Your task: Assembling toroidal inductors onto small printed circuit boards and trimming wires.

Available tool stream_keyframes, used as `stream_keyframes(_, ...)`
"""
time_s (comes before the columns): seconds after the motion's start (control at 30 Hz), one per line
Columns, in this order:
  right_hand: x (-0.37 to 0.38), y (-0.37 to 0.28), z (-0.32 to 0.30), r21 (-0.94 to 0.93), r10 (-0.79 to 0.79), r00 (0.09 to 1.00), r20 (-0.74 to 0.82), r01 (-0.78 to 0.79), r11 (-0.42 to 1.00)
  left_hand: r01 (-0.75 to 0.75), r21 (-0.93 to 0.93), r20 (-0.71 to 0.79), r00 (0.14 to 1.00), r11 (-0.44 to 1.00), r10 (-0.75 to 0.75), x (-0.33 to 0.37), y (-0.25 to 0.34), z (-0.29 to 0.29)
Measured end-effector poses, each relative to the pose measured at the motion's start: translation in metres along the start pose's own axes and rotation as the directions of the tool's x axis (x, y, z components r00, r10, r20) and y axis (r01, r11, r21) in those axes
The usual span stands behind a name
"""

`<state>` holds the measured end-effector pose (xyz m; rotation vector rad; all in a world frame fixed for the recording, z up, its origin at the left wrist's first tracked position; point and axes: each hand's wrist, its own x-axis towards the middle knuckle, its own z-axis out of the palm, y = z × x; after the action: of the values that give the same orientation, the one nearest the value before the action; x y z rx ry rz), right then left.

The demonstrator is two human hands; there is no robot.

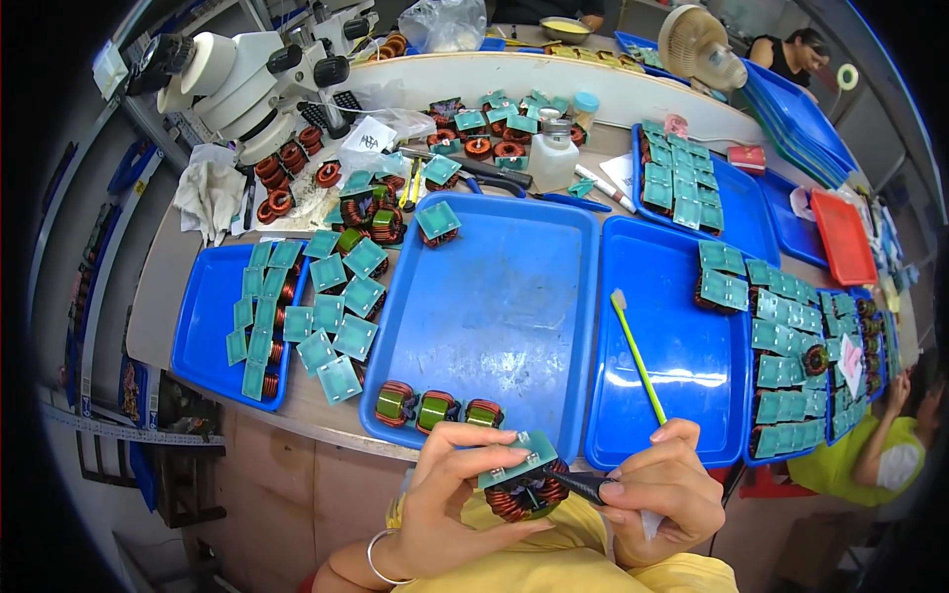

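Observation:
My left hand (pixel 445 504) is closed around a copper-wound toroidal coil (pixel 511 504) with a green circuit board (pixel 524 457) on its top. In my right hand (pixel 667 494) is a black tapered tool (pixel 581 485), its tip against the coil just under the board; its exact kind is not clear. Something white shows below the right fingers. A yellow-green toothbrush (pixel 638 358) slants across the right blue tray (pixel 682 287), its lower end meeting my right hand; I cannot tell if they touch. Several coils (pixel 437 411) stand along the near edge of the middle blue tray (pixel 484 306).
Board-topped coils fill the left tray (pixel 208 316) and the far-right tray (pixel 791 361). Behind stand a microscope (pixel 237 89), a white bottle (pixel 553 156), pliers (pixel 494 178) and a fan (pixel 697 44). Two other people sit at the right, one behind the fan, one in yellow-green.

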<state>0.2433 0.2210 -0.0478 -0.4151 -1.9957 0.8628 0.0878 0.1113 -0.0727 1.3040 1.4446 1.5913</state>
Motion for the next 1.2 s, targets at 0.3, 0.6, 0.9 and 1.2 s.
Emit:
stream_keyframes(0.3, 0.002, -0.001, 0.001, -0.017, -0.003, 1.0, 0.009, 0.003, 1.0, -0.007, 0.035, -0.013, 1.0, 0.999, 0.007, -0.001, -0.001, 0.0)
stream_keyframes(0.6, 0.0, -0.002, 0.005, -0.03, -0.008, 1.0, -0.012, 0.008, 1.0, -0.04, 0.126, -0.002, 0.999, 0.991, 0.04, -0.002, -0.002, -0.002)
stream_keyframes(0.9, 0.002, -0.005, 0.002, -0.071, -0.011, 1.0, 0.018, 0.012, 0.997, -0.057, 0.185, -0.008, 0.998, 0.981, 0.06, -0.002, -0.001, -0.002)
stream_keyframes(1.2, 0.003, -0.007, -0.003, -0.061, -0.057, 0.986, 0.158, 0.068, 0.996, -0.012, 0.093, -0.024, 1.0, 0.996, 0.015, 0.002, 0.0, 0.001)
